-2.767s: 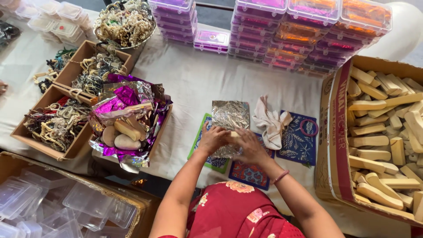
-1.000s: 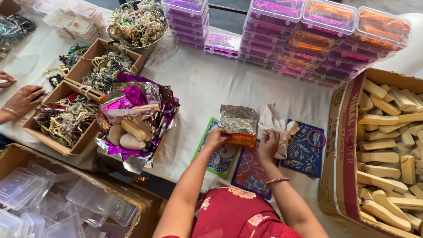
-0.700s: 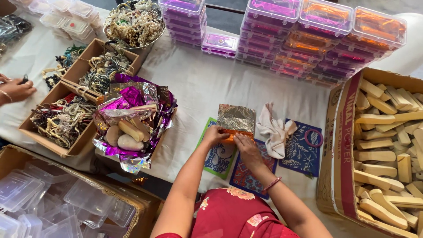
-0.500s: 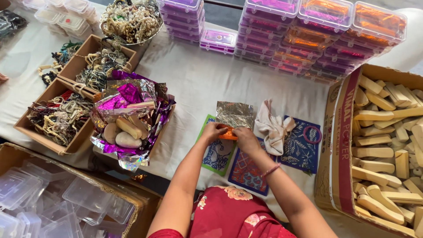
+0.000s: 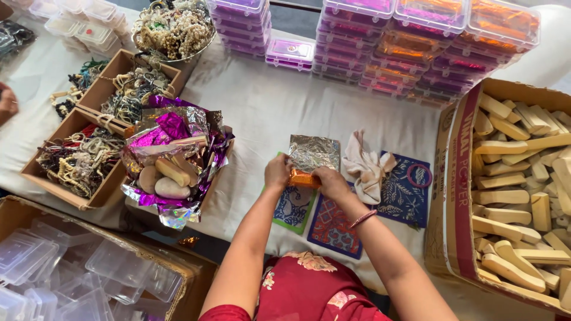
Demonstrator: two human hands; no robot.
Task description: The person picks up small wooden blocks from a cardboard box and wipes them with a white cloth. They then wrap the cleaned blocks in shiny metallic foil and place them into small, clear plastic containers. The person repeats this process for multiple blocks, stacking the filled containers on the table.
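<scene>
My left hand [image 5: 278,172] and my right hand [image 5: 330,181] both grip a small orange-foil-covered piece [image 5: 302,178] between them, over a sheet of silver foil [image 5: 314,152] lying on the white-covered table [image 5: 267,101]. Patterned cards lie beneath and beside: a blue-and-green one [image 5: 293,207], a red-and-blue one [image 5: 332,229] and a dark blue one [image 5: 409,189] with a pink ring on it. A crumpled cream cloth [image 5: 366,166] lies just right of my right hand.
A large cardboard box of wooden pieces [image 5: 517,184] stands at right. Purple foil [image 5: 172,151] holding wooden pieces sits at left, next to trays of beaded jewellery [image 5: 83,154]. Stacked clear lidded boxes [image 5: 416,41] line the back. Empty clear containers [image 5: 59,273] fill a box at lower left. Another person's hand [image 5: 7,101] shows at the left edge.
The silver foil was held up earlier and now lies flat on the table. Both hands have closed onto the orange piece at the foil's near edge. The other person's hand drew back left.
</scene>
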